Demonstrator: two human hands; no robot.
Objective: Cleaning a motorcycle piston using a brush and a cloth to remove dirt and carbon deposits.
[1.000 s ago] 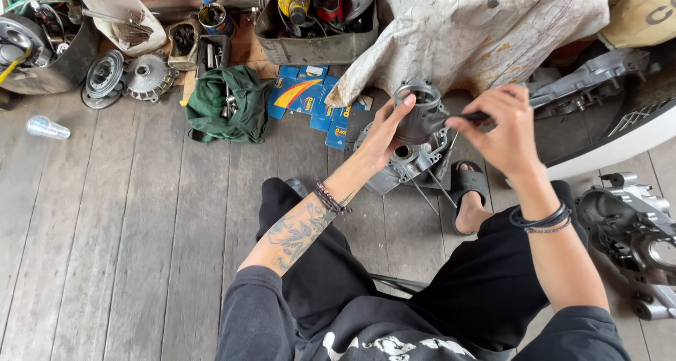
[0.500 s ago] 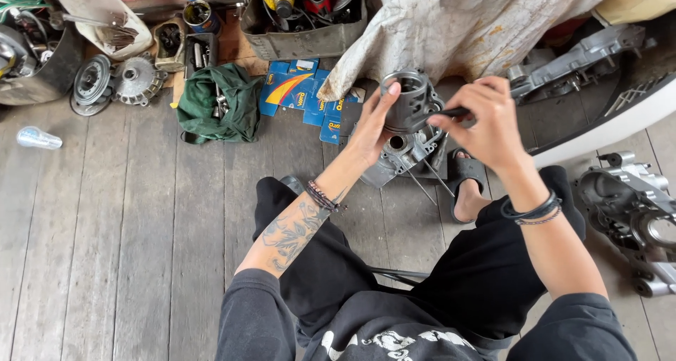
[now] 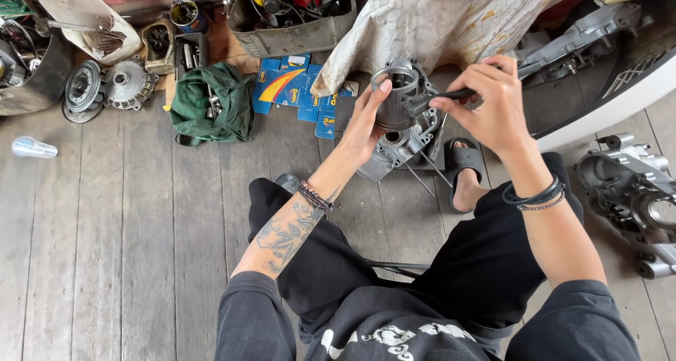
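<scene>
Above the wooden floor (image 3: 127, 213), left hand (image 3: 366, 121) grips a metal cylinder (image 3: 396, 97) — right hand (image 3: 493, 104) pinches a dark tool (image 3: 440, 99) against it, fitting work needing steady aim.

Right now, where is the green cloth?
In the head view, the green cloth lies on the wooden floor at upper left, left of the blue boxes and beyond the left hand.

A grey metal cylinder (image 3: 394, 99), open end up and upright, sits cupped in the left hand (image 3: 367, 125). A dark slim tool (image 3: 438, 99) pinched by the right hand (image 3: 493, 104) meets the cylinder's right side. An engine case (image 3: 398, 146) lies just below.
</scene>
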